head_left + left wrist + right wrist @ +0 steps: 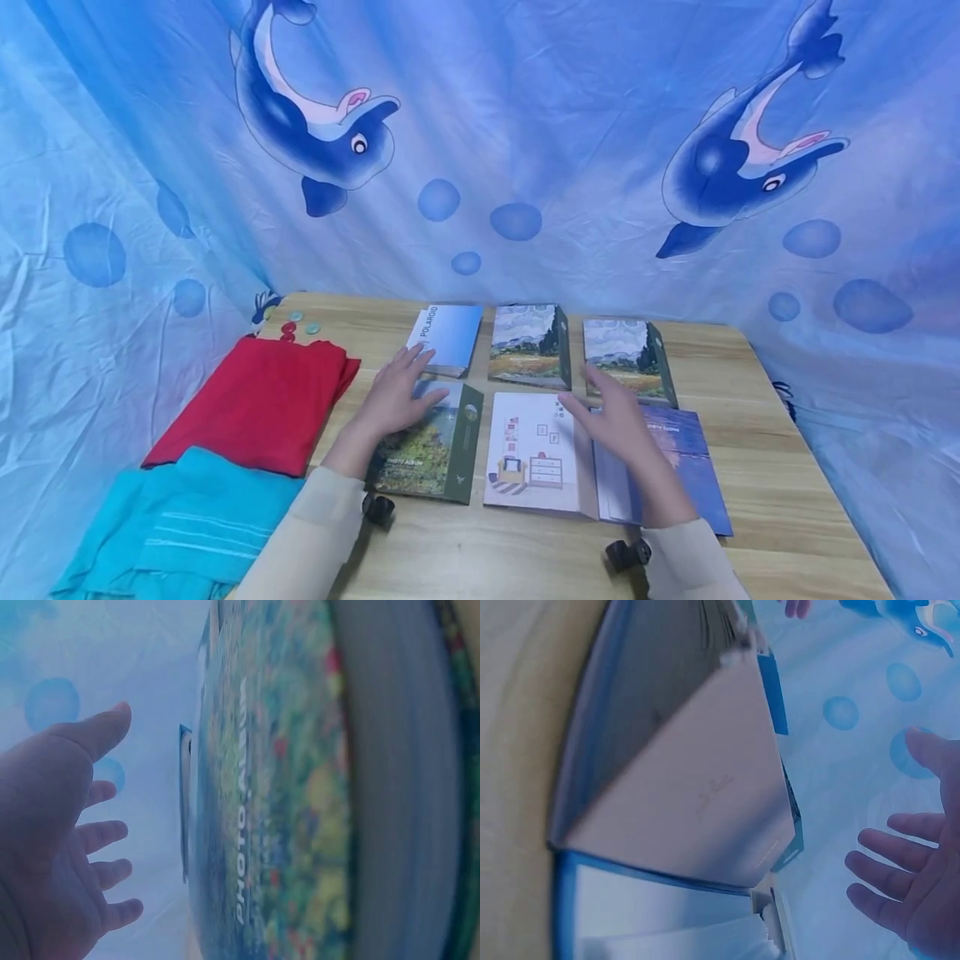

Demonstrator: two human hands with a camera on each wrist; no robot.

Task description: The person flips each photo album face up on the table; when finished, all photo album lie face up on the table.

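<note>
A blue dolphin-print cloth (525,150) hangs behind and around a wooden surface (757,392). On the left part of the surface lie a folded red cloth (255,400) and, nearer the person, a folded teal towel (172,525). Six photo albums lie in two rows across the middle. The back row holds a blue Polaroid album (448,335), a landscape album (527,345) and a second landscape album (626,354). In the front row lie a green-spined flower album (438,454), a white album with a room drawing (528,454) and a purple album (693,467), which the right wrist view shows partly opened.

The left hand (393,396) rests flat over the far end of the green-spined flower album, its fingers (105,832) straight and spread, gripping nothing. The right hand (615,417) hovers over the seam between the white album and the purple album, fingers (889,847) straight and spread, holding nothing. A few small round tokens (296,325) lie at the back left corner.
</note>
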